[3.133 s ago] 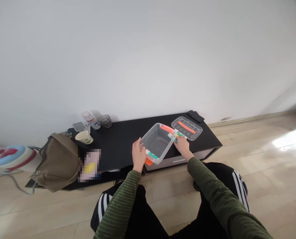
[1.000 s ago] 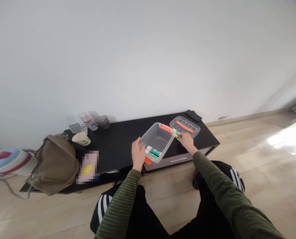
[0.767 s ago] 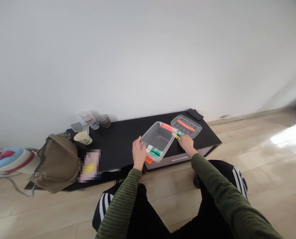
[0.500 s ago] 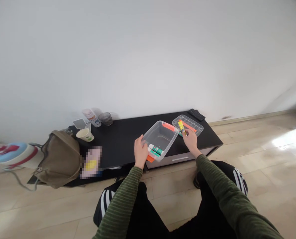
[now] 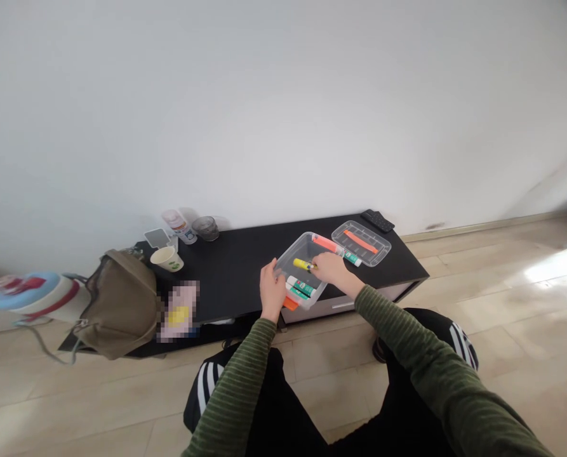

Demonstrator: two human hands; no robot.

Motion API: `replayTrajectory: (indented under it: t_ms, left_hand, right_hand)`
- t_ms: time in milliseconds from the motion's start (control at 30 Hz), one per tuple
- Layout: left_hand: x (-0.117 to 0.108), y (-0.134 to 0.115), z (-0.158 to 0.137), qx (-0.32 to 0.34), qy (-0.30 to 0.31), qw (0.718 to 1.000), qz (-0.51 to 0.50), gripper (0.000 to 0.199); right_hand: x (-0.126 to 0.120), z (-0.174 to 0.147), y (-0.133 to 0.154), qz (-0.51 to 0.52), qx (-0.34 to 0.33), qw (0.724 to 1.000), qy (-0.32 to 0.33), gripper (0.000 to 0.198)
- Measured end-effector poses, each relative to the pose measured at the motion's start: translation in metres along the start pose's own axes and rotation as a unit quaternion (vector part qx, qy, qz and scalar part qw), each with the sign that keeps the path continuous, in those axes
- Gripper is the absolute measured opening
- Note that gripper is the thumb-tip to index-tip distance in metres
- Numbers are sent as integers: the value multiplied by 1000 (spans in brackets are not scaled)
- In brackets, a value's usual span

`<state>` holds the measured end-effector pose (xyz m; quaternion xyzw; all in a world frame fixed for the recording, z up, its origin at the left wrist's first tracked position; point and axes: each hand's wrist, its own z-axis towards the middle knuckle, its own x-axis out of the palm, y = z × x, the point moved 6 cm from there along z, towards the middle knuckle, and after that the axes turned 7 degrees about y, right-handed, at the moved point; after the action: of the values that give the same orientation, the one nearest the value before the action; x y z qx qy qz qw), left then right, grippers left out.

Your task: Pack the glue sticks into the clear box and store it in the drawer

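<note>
My right hand (image 5: 329,268) is pinching a yellow stick (image 5: 302,263) by its near end, just right of the frame's center and over the inside of the clear box (image 5: 303,246); I can't tell whether the stick touches the bottom. My left hand (image 5: 272,289) is closed around the box's left rim, thumb on the inner side. At the box's lower end, beside that thumb, lie green-and-white tubes (image 5: 301,285), at least 2 by the look of it. An orange latch (image 5: 325,243) runs along the box's upper right edge. Against that side, past my right hand, 1 more tube (image 5: 352,258) lies next to the clear lid (image 5: 373,254), which has an orange handle (image 5: 359,242). All this is on or over the right half of the black table (image 5: 245,257), and the box juts past its front edge. A black remote (image 5: 377,220) sits at the table's far right corner. Toward the frame's left stand a paper cup (image 5: 167,259), a white bottle (image 5: 179,226) and a glass bowl (image 5: 206,228), with a brown bag (image 5: 121,304) slumped at the lower left.
</note>
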<state>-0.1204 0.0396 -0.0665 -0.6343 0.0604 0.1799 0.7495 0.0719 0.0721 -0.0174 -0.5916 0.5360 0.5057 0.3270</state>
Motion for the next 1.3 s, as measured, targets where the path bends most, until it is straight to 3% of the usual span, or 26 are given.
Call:
replayTrajectory:
  t_ms: [100, 233, 567, 800, 867, 933, 1000, 1067, 1167, 1300]
  left_hand:
    - [0, 1, 0, 5, -4, 1000, 2, 57]
    - [0, 1, 1, 4, -1, 1000, 8, 57]
    - [1, -5, -2, 7, 5, 1000, 4, 58]
    - [1, 0, 2, 11, 6, 1000, 12, 57]
    - [1, 1, 3, 4, 5, 1000, 11, 57]
    - [1, 3, 4, -2, 6, 1000, 4, 57]
    - [2, 3, 4, -5, 9, 1000, -3, 57]
    - [3, 4, 4, -7, 10, 1000, -7, 57]
    - [4, 4, 4, -2, 9, 1000, -13, 58]
    - [4, 5, 5, 0, 14, 1000, -21, 57]
  right_hand:
    - [8, 11, 4, -41, 30, 996, 80, 33]
    - [13, 19, 9, -76, 12, 988, 130, 39]
    - [26, 22, 9, -73, -6, 978, 195, 41]
    - [15, 13, 8, -11, -5, 995, 103, 27]
    - [6, 7, 4, 33, -28, 999, 7, 34]
    - [-6, -2, -11, 86, -25, 986, -139, 41]
    - [-10, -14, -41, 119, 30, 955, -271, 46]
    - [-4, -21, -76, 134, 103, 927, -336, 49]
    - [21, -17, -120, 127, 153, 930, -310, 46]
    - [59, -6, -146, 98, 148, 957, -230, 42]
